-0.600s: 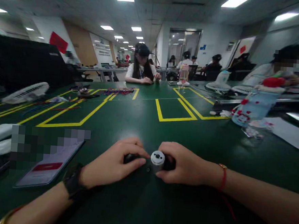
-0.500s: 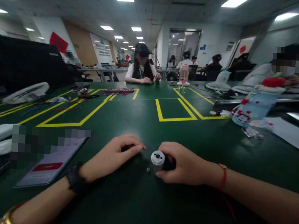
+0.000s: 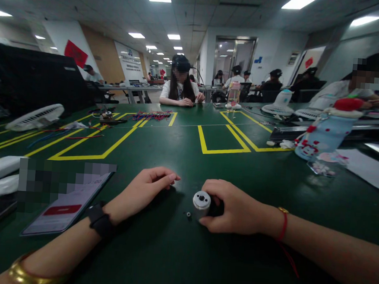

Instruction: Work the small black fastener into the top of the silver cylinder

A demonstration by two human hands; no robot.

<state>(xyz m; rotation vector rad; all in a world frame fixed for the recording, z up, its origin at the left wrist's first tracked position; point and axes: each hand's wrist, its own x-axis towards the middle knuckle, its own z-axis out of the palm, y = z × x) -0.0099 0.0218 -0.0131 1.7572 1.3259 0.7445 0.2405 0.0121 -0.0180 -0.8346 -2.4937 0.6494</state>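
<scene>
Right-hand grip (image 3: 235, 208) wraps one metal cylinder (image 3: 201, 202), upright; one small ring (image 3: 188, 214) lies on the desk (image 3: 163, 146) just beside it. Whether the half-curled left-hand grip (image 3: 143, 190) pinches anything, I cannot tell. One pale phone (image 3: 62, 209) has its edge near the black wristband (image 3: 99, 220); ahead, desk runs to yellow tape (image 3: 224, 151).

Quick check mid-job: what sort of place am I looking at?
Probably a shared workshop or assembly office: the green table is marked out with yellow tape, a bundle of red and blue wires lies on it, and a person sits at its far side.
</scene>
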